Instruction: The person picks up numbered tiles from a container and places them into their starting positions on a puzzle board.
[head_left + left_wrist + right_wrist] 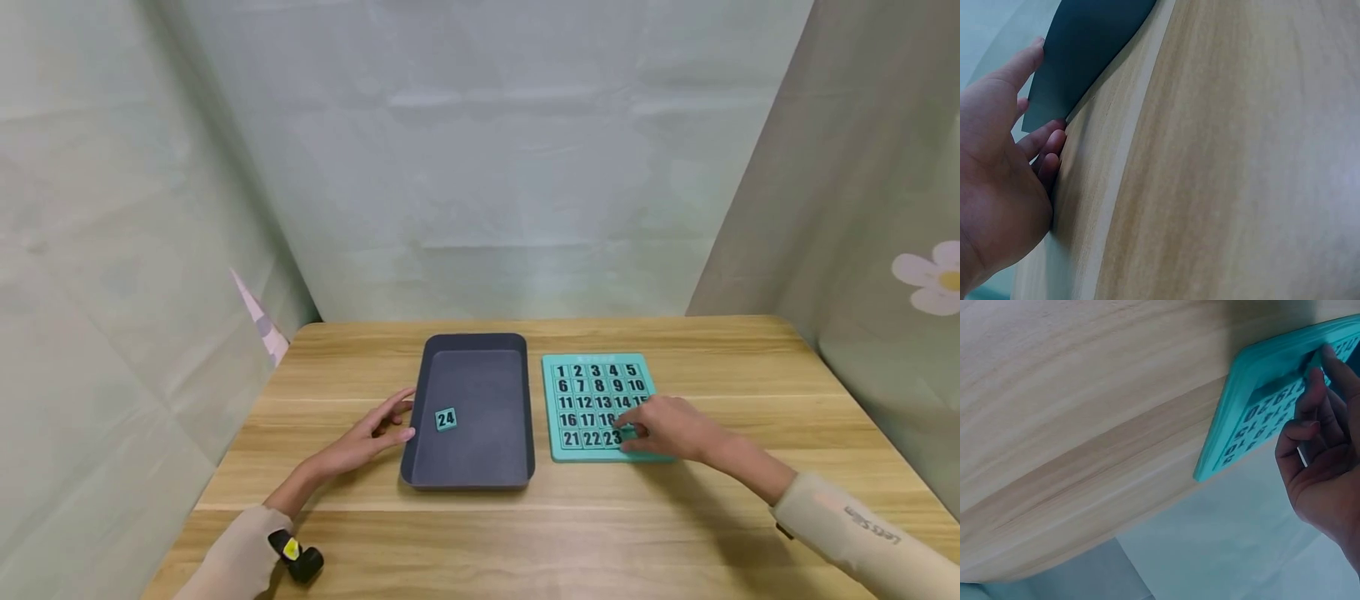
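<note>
On the table lies a teal number board [553, 450] with rows of black-numbered tiles. My right hand [663, 427] is over its lower right part. In the right wrist view, thumb and a finger pinch a small teal number tile [1315, 365] at the bottom row, beside a bare stretch of the board. The tile's face is hidden there. My left hand [371, 435] rests at the left side of a dark grey tray [480, 485], its thumb touching the rim and its other fingers loosely bent. Inside the tray lies a tile marked 24 [446, 419].
The wooden table [480, 542] carries the tray on the left and the board to its right, a narrow gap between them. Pale cloth curtains [465, 183] hang behind and at both sides. A black strapped device [303, 562] is on my left wrist.
</note>
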`<state>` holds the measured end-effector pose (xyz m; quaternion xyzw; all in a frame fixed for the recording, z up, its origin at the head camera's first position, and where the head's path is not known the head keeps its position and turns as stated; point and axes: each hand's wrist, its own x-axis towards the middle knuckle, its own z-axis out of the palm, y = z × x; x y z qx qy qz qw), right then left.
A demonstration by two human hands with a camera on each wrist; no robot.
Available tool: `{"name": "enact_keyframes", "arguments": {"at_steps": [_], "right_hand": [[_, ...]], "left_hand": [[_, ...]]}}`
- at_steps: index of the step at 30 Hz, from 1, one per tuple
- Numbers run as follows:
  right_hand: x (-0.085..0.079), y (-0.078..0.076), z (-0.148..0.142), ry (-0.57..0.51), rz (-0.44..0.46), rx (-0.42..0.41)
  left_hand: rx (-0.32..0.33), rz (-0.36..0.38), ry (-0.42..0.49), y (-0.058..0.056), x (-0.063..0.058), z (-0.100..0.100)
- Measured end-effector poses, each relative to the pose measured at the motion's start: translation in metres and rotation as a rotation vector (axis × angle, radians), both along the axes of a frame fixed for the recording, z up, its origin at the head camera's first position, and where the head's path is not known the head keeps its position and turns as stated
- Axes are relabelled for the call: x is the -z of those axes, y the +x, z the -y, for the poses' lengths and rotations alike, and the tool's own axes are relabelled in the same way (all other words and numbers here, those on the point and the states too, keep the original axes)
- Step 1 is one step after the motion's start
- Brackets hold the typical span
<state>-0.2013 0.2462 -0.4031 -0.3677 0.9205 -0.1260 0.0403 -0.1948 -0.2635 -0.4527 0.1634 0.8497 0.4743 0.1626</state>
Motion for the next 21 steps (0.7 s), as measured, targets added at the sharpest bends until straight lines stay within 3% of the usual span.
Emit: {"name": "enact_keyframes", "arguments": {"at_steps": [10, 17, 21], "right_hand": [[-0.002, -0.005, 0.009, 0.013, -0.023, -0.011], [-0.040, -0.034, 0.070, 0.075, -0.048, -0.089], [-0.046, -0.049, 0.115, 0.130, -0.040, -0.125]], "left_hand": [[-0.003, 0.003, 0.000, 0.002, 0.001, 0.002], [-0.028, -0.010, -0.001, 0.004, 0.002, 0.007], [-0.006, -0.032, 0.008, 0.002, 0.002, 0.004]]}}
